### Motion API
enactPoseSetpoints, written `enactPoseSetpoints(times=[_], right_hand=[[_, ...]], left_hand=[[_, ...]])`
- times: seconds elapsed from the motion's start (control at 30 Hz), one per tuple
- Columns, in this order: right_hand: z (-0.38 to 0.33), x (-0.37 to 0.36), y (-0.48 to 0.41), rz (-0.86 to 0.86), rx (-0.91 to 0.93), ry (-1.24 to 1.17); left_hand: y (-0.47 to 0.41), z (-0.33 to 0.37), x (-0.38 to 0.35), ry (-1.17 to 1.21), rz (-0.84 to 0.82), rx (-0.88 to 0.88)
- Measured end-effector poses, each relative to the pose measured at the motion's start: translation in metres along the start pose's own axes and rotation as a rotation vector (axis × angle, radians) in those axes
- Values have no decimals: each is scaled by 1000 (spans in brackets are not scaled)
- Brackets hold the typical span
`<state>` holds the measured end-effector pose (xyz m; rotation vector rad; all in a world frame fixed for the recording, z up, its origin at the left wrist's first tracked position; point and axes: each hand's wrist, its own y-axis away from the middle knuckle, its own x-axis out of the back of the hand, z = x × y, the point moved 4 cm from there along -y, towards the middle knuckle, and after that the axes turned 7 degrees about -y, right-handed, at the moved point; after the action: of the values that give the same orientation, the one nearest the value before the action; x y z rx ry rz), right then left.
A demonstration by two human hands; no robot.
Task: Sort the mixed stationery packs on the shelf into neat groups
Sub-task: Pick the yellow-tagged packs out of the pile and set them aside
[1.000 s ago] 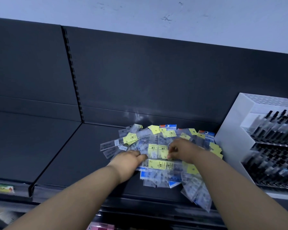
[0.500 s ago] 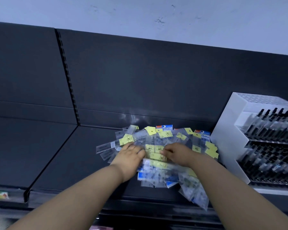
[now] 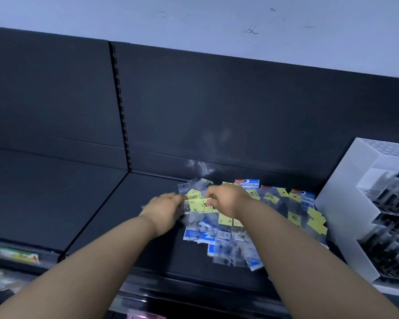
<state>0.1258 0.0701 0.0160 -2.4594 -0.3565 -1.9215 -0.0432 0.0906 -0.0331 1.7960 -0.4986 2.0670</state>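
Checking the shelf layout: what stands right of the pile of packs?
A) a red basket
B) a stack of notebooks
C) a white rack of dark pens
C: a white rack holding rows of dark pens stands just right of the pile of packs.

Plain matte charcoal-black shelf (image 3: 148,238). The back panel (image 3: 240,111) is the same dark charcoal, with faint pale smudges low down. Black upright strip (image 3: 119,100) with a column of small slots. Pale blue-grey wall (image 3: 194,17), a few dark scuffs.

The pile of packs (image 3: 228,240) is clear plastic with yellow, blue and white cards mixed. The yellow-header pack (image 3: 199,205) is pale yellow with black print. Back-row card (image 3: 248,182): blue, orange-red corner, white round mark.

White display rack (image 3: 341,217), dotted grid on its top. Black pens (image 3: 392,226). The shelf-edge label (image 3: 19,255) is yellow-green with a touch of red, blurred.
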Motion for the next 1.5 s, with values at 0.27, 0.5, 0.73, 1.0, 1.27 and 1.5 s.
enactPoseSetpoints(times=[0.27, 0.5, 0.73, 1.0, 1.27, 1.5], right_hand=[[-10, -22, -42, -147, -27, 87], [-1, -31, -51, -169, -48, 112], [-2, -31, -44, -99, -24, 59], [-5, -32, -28, -116, -22, 107], [-13, -29, -2, 106, 125, 153], [-8, -38, 7, 69, 58, 129]], left_hand=[[-20, -28, -22, 33, -178, 97], [-30, -34, -18, 57, -258, 75], [-27, -34, -17, 100, -237, 103], [-16, -26, -13, -95, -24, 59], [6, -34, -7, -158, 85, 188], [27, -50, -31, 368, -27, 354]])
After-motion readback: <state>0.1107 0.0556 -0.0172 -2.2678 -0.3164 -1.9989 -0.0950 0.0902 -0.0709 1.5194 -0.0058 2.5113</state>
